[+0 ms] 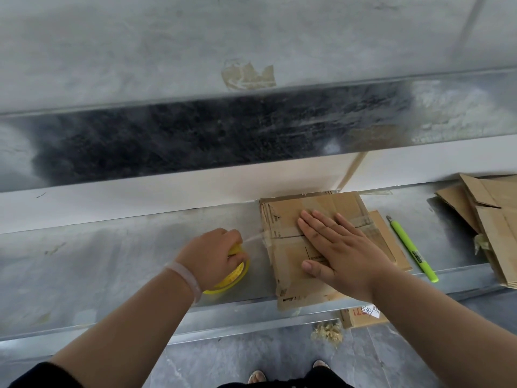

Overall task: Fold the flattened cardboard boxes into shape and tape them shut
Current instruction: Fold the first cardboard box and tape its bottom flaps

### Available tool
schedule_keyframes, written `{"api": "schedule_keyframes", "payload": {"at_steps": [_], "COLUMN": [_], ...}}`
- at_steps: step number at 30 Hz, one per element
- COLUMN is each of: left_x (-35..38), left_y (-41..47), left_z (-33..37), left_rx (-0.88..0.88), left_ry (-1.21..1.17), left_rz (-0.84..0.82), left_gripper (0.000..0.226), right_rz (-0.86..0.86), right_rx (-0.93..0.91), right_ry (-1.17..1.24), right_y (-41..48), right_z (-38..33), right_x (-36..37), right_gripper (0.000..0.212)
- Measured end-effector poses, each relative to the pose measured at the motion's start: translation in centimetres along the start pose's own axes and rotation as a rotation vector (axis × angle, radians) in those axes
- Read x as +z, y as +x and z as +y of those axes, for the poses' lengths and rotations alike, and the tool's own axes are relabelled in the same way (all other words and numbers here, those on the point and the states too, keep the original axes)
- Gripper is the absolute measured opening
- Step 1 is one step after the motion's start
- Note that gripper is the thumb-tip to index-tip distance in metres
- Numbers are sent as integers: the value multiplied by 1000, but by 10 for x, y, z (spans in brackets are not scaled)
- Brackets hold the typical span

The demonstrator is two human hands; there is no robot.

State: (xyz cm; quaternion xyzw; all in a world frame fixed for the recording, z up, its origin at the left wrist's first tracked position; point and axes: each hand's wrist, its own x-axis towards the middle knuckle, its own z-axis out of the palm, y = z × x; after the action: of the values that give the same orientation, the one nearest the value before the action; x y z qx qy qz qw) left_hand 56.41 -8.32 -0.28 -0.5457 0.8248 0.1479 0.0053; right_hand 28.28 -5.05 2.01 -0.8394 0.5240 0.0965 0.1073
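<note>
A folded brown cardboard box (285, 219) stands on the metal shelf (112, 264), its top flaps closed and a strip of clear tape across the seam. My right hand (335, 247) presses flat on the box top with straight fingers. My left hand (212, 256) grips a yellow tape roll (237, 273) just left of the box. A clear strip of tape (253, 238) runs taut from the roll to the box's left edge.
A green utility knife (411, 247) lies right of the box. A stack of flattened cardboard (492, 219) sits at the far right. A flat piece of cardboard (389, 242) lies under the box. On the floor below lie a labelled carton (361, 315) and crumpled tape (327, 331).
</note>
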Motion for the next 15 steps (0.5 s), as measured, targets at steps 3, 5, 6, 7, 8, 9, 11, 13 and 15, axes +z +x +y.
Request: {"api": "schedule_keyframes", "payload": {"at_steps": [3, 5, 6, 7, 8, 9, 11, 13, 15], "left_x": [-3, -3, -3, -2, -2, 0, 5, 9, 10], "left_y": [5, 8, 9, 9, 8, 7, 3, 0, -2], "left_z": [3, 4, 4, 4, 5, 7, 12, 18, 22], "left_rx": [1, -2, -10, -26, -47, -61, -64, -72, -86], "left_ry": [57, 83, 94, 87, 64, 34, -30, -76, -56], "left_rz": [-39, -54, -56, -50, -36, -5, 78, 151, 186], "left_gripper": [42, 44, 49, 54, 57, 55, 46, 39, 35], "right_rz": [0, 4, 6, 7, 6, 6, 9, 10, 12], "right_rx": [-2, -2, -2, -1, -1, -1, 2, 3, 2], "right_ry": [-1, 7, 7, 5, 2, 2, -4, -12, -20], "right_y": [0, 0, 0, 1, 1, 1, 1, 0, 1], "right_z": [1, 1, 1, 1, 1, 1, 0, 0, 1], "right_x": [0, 1, 1, 1, 1, 1, 1, 1, 1], "right_gripper": [97, 96, 96, 96, 97, 97, 96, 91, 91]}}
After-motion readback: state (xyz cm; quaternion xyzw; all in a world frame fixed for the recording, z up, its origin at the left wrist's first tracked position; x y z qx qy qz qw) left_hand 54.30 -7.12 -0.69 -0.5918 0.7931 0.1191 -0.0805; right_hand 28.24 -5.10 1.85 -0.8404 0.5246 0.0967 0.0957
